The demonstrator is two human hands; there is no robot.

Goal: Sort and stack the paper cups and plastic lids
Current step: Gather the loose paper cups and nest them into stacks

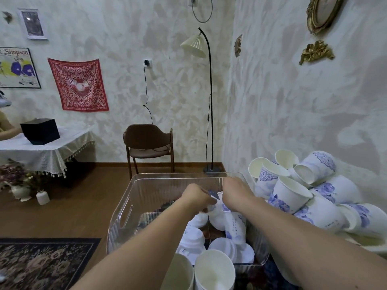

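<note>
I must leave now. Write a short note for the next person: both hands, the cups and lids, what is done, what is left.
Left hand and right hand: both inside the clear bin, gripping one small cup between them.
Bin: holds white lids and a few cups.
Loose cup pile: right of the bin, by the wall, unsorted.
Two open cups: nearest the camera.
Done: little visible.
Left: stack the pile, sort the lids.
</note>
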